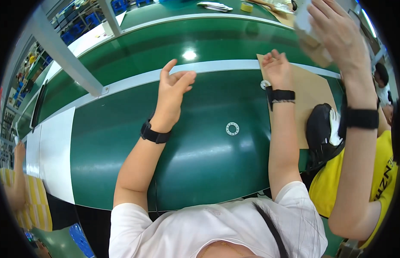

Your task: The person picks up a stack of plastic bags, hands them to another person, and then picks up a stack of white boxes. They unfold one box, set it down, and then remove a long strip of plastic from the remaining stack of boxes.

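My left hand point(175, 92) is raised over the green table with its fingers apart and bent, holding nothing. My right hand point(278, 72) is above the left edge of a brown cardboard sheet point(307, 86), palm up, with loosely curled fingers and nothing seen in them. Both my wrists wear black bands. On the table between my forearms lies a flat white ring point(228, 128) with small holes around it. A second small white round piece point(263, 84) shows beside my right wrist, partly hidden by the band's strap.
A co-worker's arm point(354, 86) reaches up on my right, holding a blurred white object point(309, 34). A black bag point(319, 129) with something white in it sits on the cardboard. White sheeting point(56, 155) covers the table's left end. A grey post point(64, 51) rises behind it.
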Available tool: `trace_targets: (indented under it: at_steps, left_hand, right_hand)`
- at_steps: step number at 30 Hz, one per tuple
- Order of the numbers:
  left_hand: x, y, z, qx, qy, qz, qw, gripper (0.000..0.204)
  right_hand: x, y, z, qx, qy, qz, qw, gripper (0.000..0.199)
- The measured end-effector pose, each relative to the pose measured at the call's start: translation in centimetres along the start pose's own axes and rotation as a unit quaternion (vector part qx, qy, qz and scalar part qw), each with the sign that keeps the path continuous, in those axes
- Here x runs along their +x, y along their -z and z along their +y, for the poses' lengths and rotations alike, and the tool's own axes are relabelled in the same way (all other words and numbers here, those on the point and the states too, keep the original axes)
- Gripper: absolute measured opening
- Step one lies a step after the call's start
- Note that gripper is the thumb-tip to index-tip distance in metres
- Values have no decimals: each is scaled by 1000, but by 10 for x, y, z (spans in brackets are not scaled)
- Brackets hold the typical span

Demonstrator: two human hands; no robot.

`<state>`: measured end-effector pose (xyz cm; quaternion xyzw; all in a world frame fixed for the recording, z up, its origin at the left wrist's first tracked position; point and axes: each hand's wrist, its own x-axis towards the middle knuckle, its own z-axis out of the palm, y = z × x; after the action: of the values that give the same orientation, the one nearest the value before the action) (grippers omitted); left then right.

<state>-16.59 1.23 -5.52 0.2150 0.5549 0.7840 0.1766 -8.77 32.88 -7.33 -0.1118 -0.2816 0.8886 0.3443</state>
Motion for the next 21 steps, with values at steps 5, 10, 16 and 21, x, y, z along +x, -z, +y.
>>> trace_targets:
  at_steps: [5,10,16,21]
  left_hand:
    - [8,23,-33,72,46,20,996,68]
    - [18,28,-59,123,117,-14,985,60]
    - [15,25,-58,218,93,-128,963,57]
    - [-23,-10,-64,382,-175,-378,825,68]
  right_hand:
    - [-23,1,34,-281,-43,-13,959,31]
    - [-34,0,-6,-677,52,-59,732,39]
    - [-24,31,-29,-840,77,-36,535,47]
    - [-24,41,10,-889,104,-93,436,48]
